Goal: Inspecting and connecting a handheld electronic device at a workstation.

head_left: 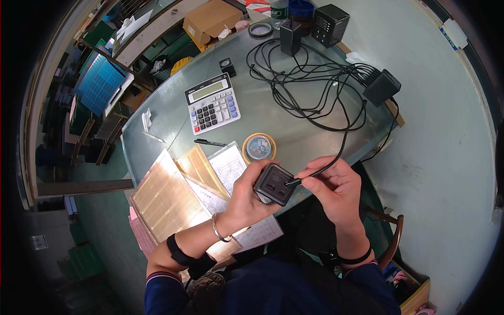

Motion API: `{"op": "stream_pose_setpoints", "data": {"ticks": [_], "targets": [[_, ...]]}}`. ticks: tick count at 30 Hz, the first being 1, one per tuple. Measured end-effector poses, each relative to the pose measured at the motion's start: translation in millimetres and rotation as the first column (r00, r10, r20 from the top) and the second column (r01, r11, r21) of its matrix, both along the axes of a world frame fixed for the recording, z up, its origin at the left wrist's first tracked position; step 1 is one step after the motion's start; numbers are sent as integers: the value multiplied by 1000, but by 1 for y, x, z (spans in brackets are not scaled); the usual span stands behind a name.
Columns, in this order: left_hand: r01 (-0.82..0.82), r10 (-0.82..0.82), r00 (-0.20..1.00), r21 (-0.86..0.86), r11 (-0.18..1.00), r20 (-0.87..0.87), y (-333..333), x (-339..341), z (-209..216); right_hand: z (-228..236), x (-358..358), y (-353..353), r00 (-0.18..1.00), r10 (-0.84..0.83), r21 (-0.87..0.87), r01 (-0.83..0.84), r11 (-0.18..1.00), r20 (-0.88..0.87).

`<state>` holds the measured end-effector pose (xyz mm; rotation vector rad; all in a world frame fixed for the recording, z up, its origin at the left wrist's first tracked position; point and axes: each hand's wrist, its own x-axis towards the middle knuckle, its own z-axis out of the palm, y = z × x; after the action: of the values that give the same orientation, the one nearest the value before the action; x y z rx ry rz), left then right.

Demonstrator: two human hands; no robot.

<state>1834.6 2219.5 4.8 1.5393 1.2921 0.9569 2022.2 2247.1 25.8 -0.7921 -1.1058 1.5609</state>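
In my left hand (245,191) rests a small black square box with sockets on its face (273,184), gripped along its sides above the table's near edge. My right hand (336,186) pinches the plug end of a black cable (332,167) between thumb and fingers. The plug's tip meets the socket face of the box; how deep it sits cannot be told. From my right hand the cable runs up to a loose tangle of black cables (294,84) at the far right of the table.
Black adapters (382,88) and a black box (331,25) stand by the wall. A calculator (212,104), a pen (210,142) and a round lidded tub (259,147) lie mid-table. Gold perforated sheets (169,197) and papers (228,165) cover the near left. A wooden chair (394,241) is at right.
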Motion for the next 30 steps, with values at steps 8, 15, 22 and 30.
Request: {"op": "stream_pose_setpoints", "data": {"ticks": [8, 15, 22, 30], "targets": [[11, -14, 998, -43, 999, -63, 0, -3, 3, 11, -2, 0, 977, -24, 63, 11, 998, 210], [12, -13, 997, -24, 1000, -74, 2, 0, 11, 13, 3, 8, 959, 9, 71, -30, 997, 283], [23, -29, 998, -120, 993, -50, 4, -2, 13, 15, 3, 13, 944, 20, 88, -51, 995, 330], [40, -33, 999, -200, 979, 39, 6, -3, 9, 6, 6, 21, 944, 68, 79, -99, 992, 322]]}}
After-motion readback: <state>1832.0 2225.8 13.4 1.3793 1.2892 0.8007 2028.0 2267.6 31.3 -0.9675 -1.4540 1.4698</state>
